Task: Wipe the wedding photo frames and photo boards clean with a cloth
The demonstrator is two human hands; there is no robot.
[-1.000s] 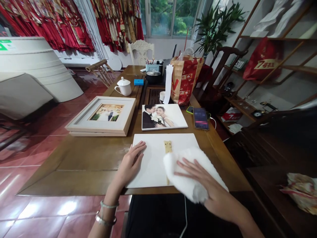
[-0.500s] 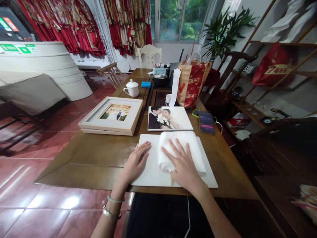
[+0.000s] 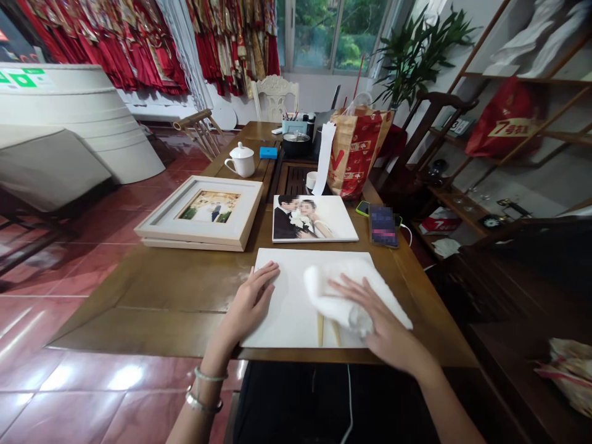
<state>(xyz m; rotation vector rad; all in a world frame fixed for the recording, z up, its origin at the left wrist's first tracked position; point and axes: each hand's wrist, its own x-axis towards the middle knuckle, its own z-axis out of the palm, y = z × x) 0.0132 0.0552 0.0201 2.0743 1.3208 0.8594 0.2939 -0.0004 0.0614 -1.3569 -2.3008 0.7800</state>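
Note:
A white panel [image 3: 289, 308] lies flat at the table's near edge. My left hand [image 3: 252, 302] rests on its left side, fingers stretched out. On the right half is a thick white towel [image 3: 324, 293], its left edge rounded and raised. My right hand [image 3: 383, 320] lies over the towel's right part with fingers extended, slightly blurred; its thumb is not clear. Two tan tapered strips [image 3: 320, 330] show on the panel below the towel; their upper ends are covered. Just beyond lies a photo panel [image 3: 342, 216] picturing two people.
Stacked pale picture frames [image 3: 252, 213] stand at left, with a lidded white mug [image 3: 242, 161] behind. Phones, one dark [image 3: 383, 225], lie at right near a charging cable. A red-and-brown paper bag [image 3: 356, 154] and a black pot [image 3: 296, 143] stand farther back.
My right hand has moved right and turned, taking the towel with it. The towel is now skewed, and a second tan strip shows. My left hand stays on the panel.

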